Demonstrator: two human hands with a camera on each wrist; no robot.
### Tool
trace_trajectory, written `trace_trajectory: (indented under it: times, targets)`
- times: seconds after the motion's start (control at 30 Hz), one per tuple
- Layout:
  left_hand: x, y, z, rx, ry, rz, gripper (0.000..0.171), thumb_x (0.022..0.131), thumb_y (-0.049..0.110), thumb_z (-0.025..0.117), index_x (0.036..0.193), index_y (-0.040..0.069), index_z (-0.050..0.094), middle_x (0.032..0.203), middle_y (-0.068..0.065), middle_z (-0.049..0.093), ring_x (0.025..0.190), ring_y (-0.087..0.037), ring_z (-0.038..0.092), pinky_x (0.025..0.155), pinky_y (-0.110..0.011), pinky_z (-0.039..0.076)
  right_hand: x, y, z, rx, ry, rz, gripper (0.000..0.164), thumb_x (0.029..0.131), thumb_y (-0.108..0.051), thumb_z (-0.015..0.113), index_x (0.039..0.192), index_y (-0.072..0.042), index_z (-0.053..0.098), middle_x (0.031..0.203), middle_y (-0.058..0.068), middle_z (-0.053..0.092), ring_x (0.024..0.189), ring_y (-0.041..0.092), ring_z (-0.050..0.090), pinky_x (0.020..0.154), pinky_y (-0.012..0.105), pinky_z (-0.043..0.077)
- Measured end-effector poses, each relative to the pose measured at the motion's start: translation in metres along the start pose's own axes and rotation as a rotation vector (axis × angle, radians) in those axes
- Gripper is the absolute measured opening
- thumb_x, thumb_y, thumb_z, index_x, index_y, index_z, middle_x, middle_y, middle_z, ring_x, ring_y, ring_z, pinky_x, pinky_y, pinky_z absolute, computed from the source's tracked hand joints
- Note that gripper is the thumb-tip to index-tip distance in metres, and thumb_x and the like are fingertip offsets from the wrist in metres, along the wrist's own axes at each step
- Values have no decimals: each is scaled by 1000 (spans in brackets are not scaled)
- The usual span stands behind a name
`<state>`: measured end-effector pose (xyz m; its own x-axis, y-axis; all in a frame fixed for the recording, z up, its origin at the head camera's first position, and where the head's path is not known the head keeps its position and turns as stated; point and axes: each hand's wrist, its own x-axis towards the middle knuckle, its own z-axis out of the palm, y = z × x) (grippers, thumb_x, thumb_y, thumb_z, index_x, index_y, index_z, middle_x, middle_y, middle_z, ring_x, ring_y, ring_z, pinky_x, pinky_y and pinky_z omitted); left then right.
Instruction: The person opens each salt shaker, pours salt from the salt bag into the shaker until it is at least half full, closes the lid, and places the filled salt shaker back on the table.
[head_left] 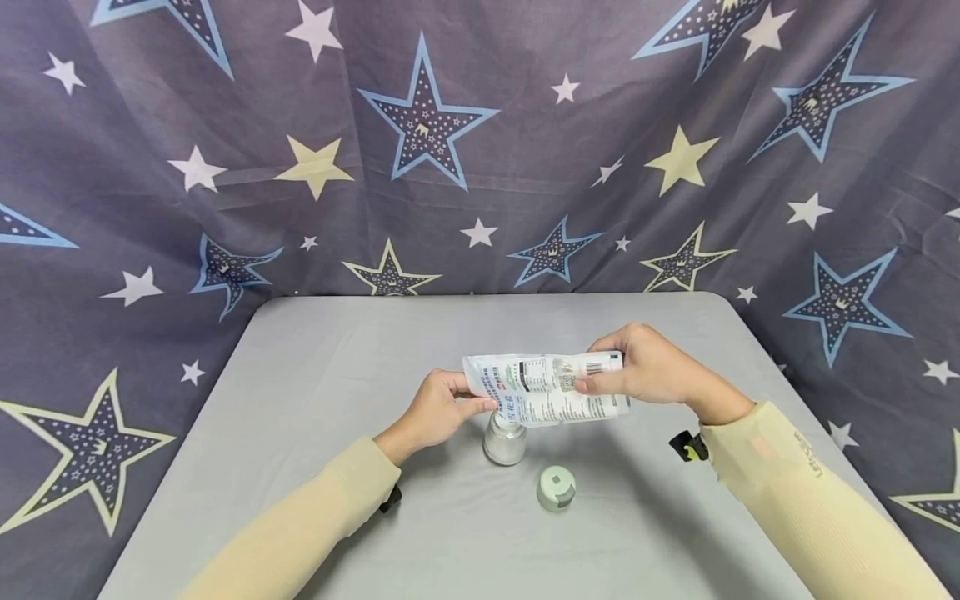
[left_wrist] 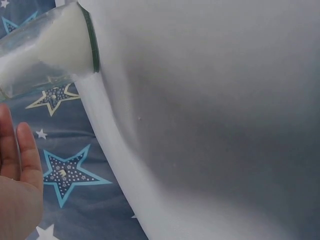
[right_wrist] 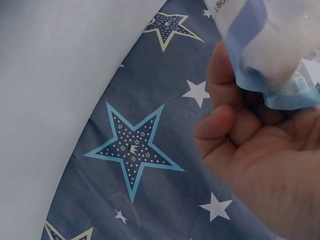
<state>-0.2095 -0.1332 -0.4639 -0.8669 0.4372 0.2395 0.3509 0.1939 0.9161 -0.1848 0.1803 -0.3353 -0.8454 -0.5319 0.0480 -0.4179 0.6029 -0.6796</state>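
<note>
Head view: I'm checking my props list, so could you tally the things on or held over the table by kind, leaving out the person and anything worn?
Bag: 1
Jar: 1
Pale green lid: 1
Total: 3

On the table [head_left: 337,358], the jar [head_left: 505,447] stands behind-left of the cap [head_left: 557,490].

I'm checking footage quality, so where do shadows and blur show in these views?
Head: a soft shadow on the pale grey, round-cornered table beside the cream fabric right sleeve. Left wrist: a broad diffuse shadow darkens the table. Right wrist: the white-and-blue plastic pouch looks soft.
</note>
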Motion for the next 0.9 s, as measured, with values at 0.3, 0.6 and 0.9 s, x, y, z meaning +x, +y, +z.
trace_trajectory:
  times: [0.3, 0.6, 0.9]
  targets:
    - [1, 0, 0, 13, -11, 5, 12, 84, 11, 85, 96, 9, 81, 93, 0, 79, 89, -16, 74, 78, -32, 59, -2, 0, -1, -21, 11, 5, 11, 84, -24, 85, 88, -15, 79, 74, -10, 74, 63, 13, 70, 61, 27, 54]
    - [4, -1, 1, 21, -9, 2, 11, 84, 13, 85, 95, 9, 82, 92, 0, 79, 88, -16, 73, 75, -31, 59, -2, 0, -2, -30, 14, 13, 13, 84, -24, 85, 89, -14, 79, 73, -10, 74, 62, 13, 69, 59, 28, 54]
    - [5, 0, 2, 19, 1, -16, 11, 84, 14, 85, 93, 9, 82, 91, -2, 79, 87, -16, 73, 73, -29, 58, -3, -3, -3, -7, 11, 15, 10, 85, -21, 84, 87, -13, 78, 73, -9, 74, 62, 14, 70, 57, 28, 54]
